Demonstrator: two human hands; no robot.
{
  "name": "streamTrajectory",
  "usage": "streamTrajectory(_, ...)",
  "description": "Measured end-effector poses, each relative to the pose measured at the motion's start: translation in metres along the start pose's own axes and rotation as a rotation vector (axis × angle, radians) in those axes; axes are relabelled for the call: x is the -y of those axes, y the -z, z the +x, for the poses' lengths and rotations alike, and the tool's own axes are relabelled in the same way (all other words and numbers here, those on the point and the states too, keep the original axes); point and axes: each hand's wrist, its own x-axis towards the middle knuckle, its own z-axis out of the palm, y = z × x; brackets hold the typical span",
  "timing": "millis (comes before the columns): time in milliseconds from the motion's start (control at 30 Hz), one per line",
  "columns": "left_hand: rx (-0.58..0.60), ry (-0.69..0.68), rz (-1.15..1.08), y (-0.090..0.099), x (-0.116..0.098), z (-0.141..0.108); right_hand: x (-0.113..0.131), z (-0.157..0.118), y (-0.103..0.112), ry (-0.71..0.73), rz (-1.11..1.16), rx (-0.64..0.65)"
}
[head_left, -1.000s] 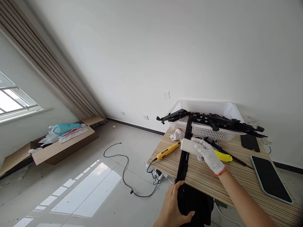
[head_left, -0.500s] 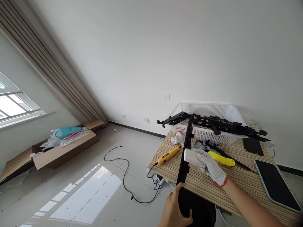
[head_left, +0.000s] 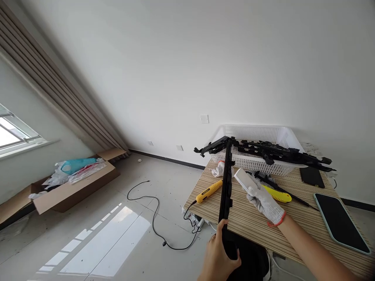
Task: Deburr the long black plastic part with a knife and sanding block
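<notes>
My bare left hand (head_left: 218, 251) is closed around the near end of a long black plastic trim strip (head_left: 226, 187). The strip points away from me, and its far end reaches the rim of the white basket (head_left: 263, 166). In a white knitted glove, my right hand (head_left: 262, 201) grips a flat white block (head_left: 245, 179). The block is just right of the strip, apart from it. A yellow corded tool (head_left: 209, 191) lies left of the strip. Behind my right hand rest a yellow-handled tool (head_left: 278, 194) and a slim black piece (head_left: 285, 190).
Several black plastic parts (head_left: 295, 157) lie across the basket, overhanging both sides. A large phone (head_left: 341, 222) and a smaller dark phone (head_left: 312, 177) are on the striped table (head_left: 249, 230). A white glove (head_left: 218, 169) sits at its left. On the floor are a cable (head_left: 158, 218) and an open cardboard box (head_left: 79, 183).
My right hand has moved the white block off the strip to the right and tilted it. The strip's far end has shifted slightly left, still in my left hand.
</notes>
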Motion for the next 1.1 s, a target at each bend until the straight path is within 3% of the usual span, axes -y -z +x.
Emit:
streamTrajectory(333, 0.036, 0.007, 0.034, -0.002, 0.003, 0.004, 0.001, -0.017, -0.018, -0.027, -0.152, 0.208)
streamTrajectory(500, 0.011, -0.006, 0.030, -0.004, 0.008, 0.005, -0.006, -0.012, -0.017, 0.061, -0.165, 0.039)
streamTrajectory(633, 0.017, -0.012, 0.034, -0.002, 0.007, 0.006, -0.008, -0.012, -0.014, -0.037, -0.175, 0.180)
streamTrajectory(767, 0.035, -0.015, 0.020, -0.002, 0.006, 0.009, -0.003, -0.011, -0.017, 0.027, -0.190, 0.082)
streamTrajectory(900, 0.026, -0.034, 0.006, -0.006, 0.010, 0.012, 0.003, -0.013, -0.021, -0.096, -0.235, 0.217)
streamTrajectory(1033, 0.027, -0.052, -0.007, -0.007, 0.014, 0.014, 0.004, -0.013, -0.018, -0.030, -0.229, 0.029)
streamTrajectory(1100, 0.030, -0.046, -0.012, -0.006, 0.013, 0.014, 0.004, -0.014, -0.013, -0.122, -0.242, 0.121)
